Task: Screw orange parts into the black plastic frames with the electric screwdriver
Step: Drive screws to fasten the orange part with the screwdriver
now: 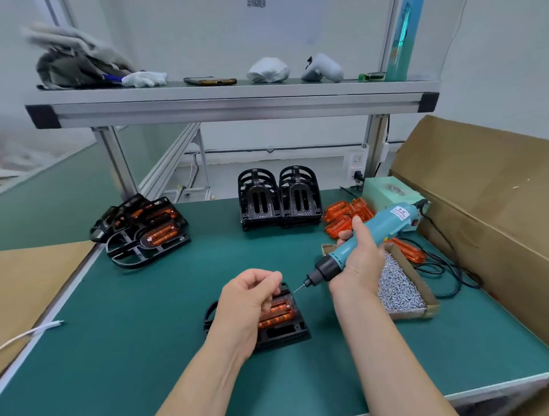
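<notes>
My left hand (246, 300) curls over the black frame (285, 332) at the near middle of the mat, gripping its far edge, with the orange part (277, 311) seated inside. My right hand (361, 261) wraps the electric screwdriver (383, 228), its bit angled down-left, just off the frame's far right corner. The screw box (416, 300) sits to the right.

**Legible Markings: None Confirmed**

The white label (399, 214) on the electric screwdriver (383, 225) you hold carries small red and blue print, too blurred to read. The printed code (256, 3) on the white sheet (282, 26) behind your shelf (237, 99) is cut off at the top edge and indistinct. The tall teal container (401, 44) shows graphics only — no wording can be read.
</notes>
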Available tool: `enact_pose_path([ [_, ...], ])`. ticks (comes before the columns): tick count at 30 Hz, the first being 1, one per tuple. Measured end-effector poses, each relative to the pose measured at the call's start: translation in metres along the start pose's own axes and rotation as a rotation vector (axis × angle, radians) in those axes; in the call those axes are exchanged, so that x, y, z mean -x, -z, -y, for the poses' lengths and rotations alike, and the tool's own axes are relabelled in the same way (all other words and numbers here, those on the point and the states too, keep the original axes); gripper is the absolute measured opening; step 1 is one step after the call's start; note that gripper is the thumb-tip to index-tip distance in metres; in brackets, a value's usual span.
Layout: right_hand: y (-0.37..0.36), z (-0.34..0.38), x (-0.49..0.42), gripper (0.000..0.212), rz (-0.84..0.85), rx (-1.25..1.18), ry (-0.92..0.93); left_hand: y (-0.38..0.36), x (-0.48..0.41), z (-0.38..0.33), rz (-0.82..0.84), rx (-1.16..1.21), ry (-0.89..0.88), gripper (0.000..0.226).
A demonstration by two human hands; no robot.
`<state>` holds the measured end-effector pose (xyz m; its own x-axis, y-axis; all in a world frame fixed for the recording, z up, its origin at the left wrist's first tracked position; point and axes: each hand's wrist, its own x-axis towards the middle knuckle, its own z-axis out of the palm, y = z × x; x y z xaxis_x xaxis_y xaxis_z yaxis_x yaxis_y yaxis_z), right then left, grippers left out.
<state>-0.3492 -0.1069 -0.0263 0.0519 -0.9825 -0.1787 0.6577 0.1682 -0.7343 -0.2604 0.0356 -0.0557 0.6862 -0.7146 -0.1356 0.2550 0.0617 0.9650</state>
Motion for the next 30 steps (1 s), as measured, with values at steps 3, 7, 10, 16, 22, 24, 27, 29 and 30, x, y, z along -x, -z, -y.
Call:
enact_pose_path([
  [3, -0.014, -0.004, 0.014, 0.03, 0.01, -0.001, -0.01, 0.005, 0.008, -0.002, 0.01, 0.204, 0.072, 0.016],
  [7, -0.022, -0.007, 0.024, 0.029, 0.002, -0.021, -0.038, 0.02, 0.017, -0.002, 0.012, 0.412, 0.146, 0.009],
  [10, -0.026, -0.007, 0.029, 0.027, -0.008, -0.013, -0.035, 0.029, 0.023, 0.001, -0.008, 0.465, 0.181, 0.015],
  [16, -0.03, -0.012, 0.039, 0.019, 0.002, 0.014, -0.007, 0.03, 0.028, 0.004, 0.004, 0.502, 0.186, 0.01],
  [22, -0.034, -0.013, 0.048, 0.017, 0.059, 0.011, 0.053, 0.028, 0.029, 0.005, -0.012, 0.515, 0.175, 0.012],
  [24, -0.035, -0.014, 0.05, 0.017, 0.078, 0.008, 0.07, 0.028, 0.028, 0.006, -0.023, 0.501, 0.165, 0.017],
  [27, -0.036, -0.015, 0.052, 0.018, 0.099, 0.02, 0.088, 0.028, 0.028, 0.009, -0.044, 0.5, 0.139, 0.02],
  [29, -0.036, -0.017, 0.052, 0.017, 0.103, 0.033, 0.097, 0.026, 0.028, 0.012, -0.064, 0.47, 0.078, 0.018],
  [30, -0.037, -0.017, 0.052, 0.017, 0.101, 0.039, 0.102, 0.025, 0.029, 0.014, -0.079, 0.434, 0.03, 0.019],
])
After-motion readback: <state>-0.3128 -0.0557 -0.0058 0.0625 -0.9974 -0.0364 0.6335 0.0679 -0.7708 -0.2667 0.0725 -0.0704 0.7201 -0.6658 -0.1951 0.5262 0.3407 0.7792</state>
